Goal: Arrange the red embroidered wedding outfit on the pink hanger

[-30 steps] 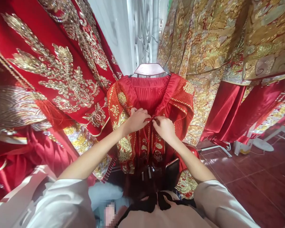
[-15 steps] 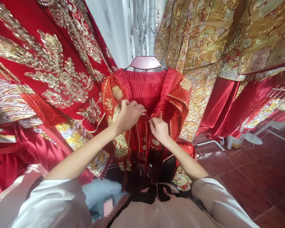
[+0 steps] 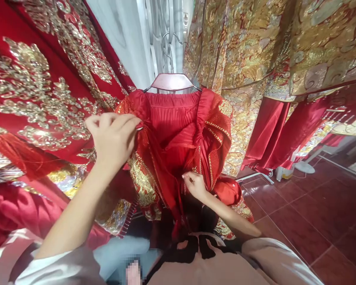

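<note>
In front of me a red jacket [image 3: 173, 130] with gold embroidery hangs on a hanger [image 3: 172, 82] with a pale pink top and a metal hook. My left hand [image 3: 114, 136] pinches the jacket's left front edge near the shoulder and holds it out to the left. Lower down, my right hand [image 3: 195, 184] has its fingers closed on the right front edge. The front stands parted, and the pleated red lining shows between the two sides. What lies right under my right fingertips is too small to make out.
Red garments with silver-gold beading [image 3: 26, 79] hang close on the left. Gold embroidered garments [image 3: 249, 51] hang on the right, with red satin cloth [image 3: 269, 130] below. White curved metalwork [image 3: 166, 23] stands behind the hanger. Dark red tiles [image 3: 308, 206] cover the floor.
My left hand has moved left and up, drawing the jacket's left front edge outward. My right hand has gone lower along the right edge. The front has opened wider.
</note>
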The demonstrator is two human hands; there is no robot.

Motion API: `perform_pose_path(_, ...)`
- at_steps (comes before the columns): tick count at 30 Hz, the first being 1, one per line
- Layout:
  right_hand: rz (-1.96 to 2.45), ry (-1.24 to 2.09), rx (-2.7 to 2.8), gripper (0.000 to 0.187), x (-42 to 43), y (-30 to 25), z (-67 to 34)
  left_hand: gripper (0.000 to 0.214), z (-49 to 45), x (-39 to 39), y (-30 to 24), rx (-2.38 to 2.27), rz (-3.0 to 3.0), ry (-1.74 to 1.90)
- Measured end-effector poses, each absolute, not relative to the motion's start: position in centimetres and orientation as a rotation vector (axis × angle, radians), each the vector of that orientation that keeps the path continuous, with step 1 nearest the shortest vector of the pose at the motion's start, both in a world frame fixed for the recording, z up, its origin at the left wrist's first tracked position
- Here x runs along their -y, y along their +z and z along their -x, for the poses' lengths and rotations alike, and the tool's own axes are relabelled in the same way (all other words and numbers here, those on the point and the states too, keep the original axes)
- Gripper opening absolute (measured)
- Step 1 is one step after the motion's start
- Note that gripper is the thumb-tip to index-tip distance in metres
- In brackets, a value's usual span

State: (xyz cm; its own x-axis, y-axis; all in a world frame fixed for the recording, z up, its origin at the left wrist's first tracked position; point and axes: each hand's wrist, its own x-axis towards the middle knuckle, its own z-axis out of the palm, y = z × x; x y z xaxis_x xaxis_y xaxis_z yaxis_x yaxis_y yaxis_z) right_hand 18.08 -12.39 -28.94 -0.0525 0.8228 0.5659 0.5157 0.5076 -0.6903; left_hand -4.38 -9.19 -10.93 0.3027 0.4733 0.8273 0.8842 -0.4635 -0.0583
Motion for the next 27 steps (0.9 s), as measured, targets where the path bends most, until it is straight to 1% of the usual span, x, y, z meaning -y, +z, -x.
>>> perform_pose_path(2, 1.131, 0.506, 1.601, 0.022, 12.3, -28.0, -17.8, 0.023, 4.1, 9.7, -10.8, 1.195, 2.147, -1.028)
perform_pose_path(5, 1.077, 0.734, 1.482, 0.018, 11.6, -26.2, -16.8, 0.022, 3.3, 10.4, -11.3, 1.046, 2.168, -0.943)
perform_pose_path(7, 1.039, 0.933, 1.401, 0.021, 11.0, -25.3, -16.1, 0.022, 2.9, 10.8, -11.8, 0.927, 2.105, -0.898)
perform_pose_path(9, 1.026, 1.061, 1.323, 0.023, 10.8, -24.8, -15.5, 0.024, 2.8, 11.2, -12.2, 0.878, 2.09, -0.873)
perform_pose_path(11, 1.04, 1.05, 1.282, 0.023, 11.0, -24.6, -15.2, 0.027, 2.9, 11.6, -12.6, 0.91, 2.152, -0.843)
perform_pose_path(15, 1.084, 0.874, 1.337, 0.022, 11.3, -24.3, -14.8, 0.031, 3.4, 11.7, -13.2, 0.991, 2.227, -0.809)
perform_pose_path(17, 1.089, 0.935, 1.31, 0.023, 10.9, -24.3, -14.5, 0.032, 3.5, 11.5, -13.5, 0.993, 2.233, -0.81)
perform_pose_path(21, 1.084, 1.163, 1.144, 0.025, 10.1, -24.8, -13.9, 0.033, 3.4, 11.2, -13.8, 0.983, 2.267, -0.79)
perform_pose_path(25, 1.085, 1.263, 1.083, 0.031, 9.7, -25.1, -13.8, 0.031, 3.3, 11.2, -14.0, 0.985, 2.312, -0.779)
perform_pose_path(27, 1.042, 1.307, 1.081, 0.03, 9.6, -24.9, -13.8, 0.03, 3.4, 11.3, -14.2, 1.001, 2.325, -0.788)
